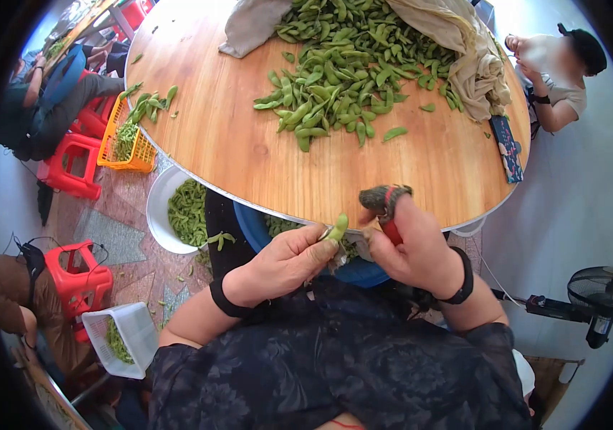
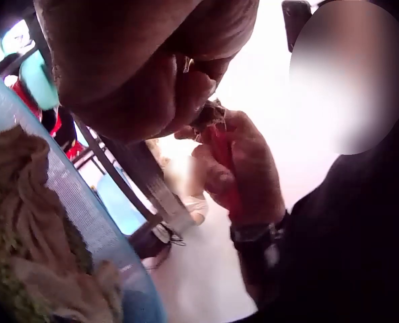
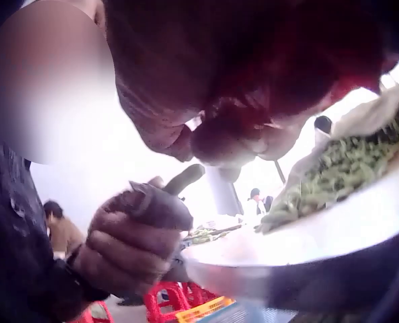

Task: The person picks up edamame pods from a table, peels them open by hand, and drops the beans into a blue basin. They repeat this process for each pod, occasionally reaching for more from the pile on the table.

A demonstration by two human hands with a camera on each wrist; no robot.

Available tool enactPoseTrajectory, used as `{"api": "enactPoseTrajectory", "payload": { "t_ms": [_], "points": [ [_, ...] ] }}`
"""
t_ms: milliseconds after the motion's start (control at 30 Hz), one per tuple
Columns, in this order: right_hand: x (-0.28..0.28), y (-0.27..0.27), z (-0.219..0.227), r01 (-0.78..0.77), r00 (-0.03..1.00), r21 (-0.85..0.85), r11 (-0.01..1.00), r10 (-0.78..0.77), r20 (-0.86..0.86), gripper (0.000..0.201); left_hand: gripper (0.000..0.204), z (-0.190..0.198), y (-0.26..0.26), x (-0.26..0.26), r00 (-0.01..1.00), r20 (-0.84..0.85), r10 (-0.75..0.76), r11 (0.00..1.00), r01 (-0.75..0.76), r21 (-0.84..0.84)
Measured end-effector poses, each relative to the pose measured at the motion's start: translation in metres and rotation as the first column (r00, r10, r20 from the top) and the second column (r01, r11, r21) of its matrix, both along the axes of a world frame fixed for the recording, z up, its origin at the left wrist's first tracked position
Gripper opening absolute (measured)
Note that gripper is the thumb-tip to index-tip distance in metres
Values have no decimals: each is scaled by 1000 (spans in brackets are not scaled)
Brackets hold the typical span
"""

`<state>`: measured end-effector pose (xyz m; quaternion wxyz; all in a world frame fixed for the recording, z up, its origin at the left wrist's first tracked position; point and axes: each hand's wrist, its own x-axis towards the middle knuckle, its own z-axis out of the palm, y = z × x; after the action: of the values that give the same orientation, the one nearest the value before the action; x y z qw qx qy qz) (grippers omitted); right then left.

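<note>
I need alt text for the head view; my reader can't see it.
A person's left hand pinches a green pod near the edge of a wooden table, the right hand close by. A pile of pods lies farther back.

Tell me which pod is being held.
The green pod pinched in the left hand; the pods spread on the tabletop lie loose, untouched by either hand.

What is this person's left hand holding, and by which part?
The left hand holds a green pod, pinched at one end; the pod's other end sticks out beyond the thumb.
</note>
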<state>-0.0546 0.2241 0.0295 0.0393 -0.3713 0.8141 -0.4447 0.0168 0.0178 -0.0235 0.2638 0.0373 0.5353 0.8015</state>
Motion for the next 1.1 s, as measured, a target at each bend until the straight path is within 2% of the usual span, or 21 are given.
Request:
{"api": "enactPoseTrajectory", "payload": {
  "t_ms": [33,67,133,167,233,367,433,467,567,600,633,667,700,733,767,900,933,967,1000,1067,1100],
  "points": [
    [1,2,-4,-18,978,93,996,-2,207,21,24,5,4,0,995,-58,77,997,-78,-9],
    [2,1,-7,-24,977,88,996,4,215,21,24,3,5,1,995,-51,83,996,-84,-14],
    [8,-11,-5,-37,711,-78,996,81,699,18,22,-5,7,3,970,-204,133,981,-158,-112],
    [9,-13,-7,-61,723,-70,996,92,685,15,22,-8,8,4,972,-195,130,981,-155,-119],
    [9,-14,-8,-71,706,-63,996,94,702,14,25,-12,9,5,886,-424,189,907,-322,-270],
    [11,-17,-15,-87,693,-80,993,118,711,12,22,-5,9,5,815,-562,137,819,-413,-398],
    [12,-15,-24,-109,760,-65,992,126,638,12,24,1,9,3,609,-790,-77,620,-591,-516],
    [13,-15,-28,-133,819,-49,990,138,557,13,24,4,9,4,612,-787,-78,621,-587,-519],
    [14,-13,-30,-135,805,-54,989,141,576,11,21,4,7,9,634,-757,-156,589,-556,-587],
    [13,-13,-27,-132,803,-56,990,140,580,11,20,0,5,11,755,-652,-60,735,-409,-541],
    [13,-14,-21,-119,703,-126,985,173,690,10,19,-2,3,11,860,-510,6,855,-269,-443],
    [12,-14,-17,-95,586,-194,976,213,782,10,19,-1,0,11,862,-507,4,854,-266,-446],
    [12,-14,-17,-93,583,-198,976,215,784,10,20,4,-3,8,955,-296,6,951,-97,-295],
    [12,-13,-17,-68,456,-256,964,259,852,9,23,6,-6,7,996,-74,-43,995,36,-94],
    [13,-12,-16,-35,322,-309,950,303,897,10,29,2,-10,9,994,-41,-99,994,97,-40],
    [15,-10,-12,-52,286,-359,932,358,889,9,21,0,-11,8,986,10,-164,977,161,140],
    [16,-10,-17,-27,390,-341,940,324,862,9,17,3,-7,7,951,-308,-36,964,-49,-263],
    [17,-10,-19,-2,488,-324,946,284,825,9,16,5,-3,6,788,-614,-48,768,-364,-527],
    [18,-11,-20,-4,489,-324,946,284,824,9,16,3,-1,5,787,-616,-46,768,-366,-526],
    [22,-13,-20,28,568,-305,952,236,788,9,19,-3,2,4,560,-825,-73,673,-583,-455],
    [24,-14,-19,26,567,-306,952,238,788,9,16,-1,4,6,548,-833,-75,691,-574,-439]
  ]
}}
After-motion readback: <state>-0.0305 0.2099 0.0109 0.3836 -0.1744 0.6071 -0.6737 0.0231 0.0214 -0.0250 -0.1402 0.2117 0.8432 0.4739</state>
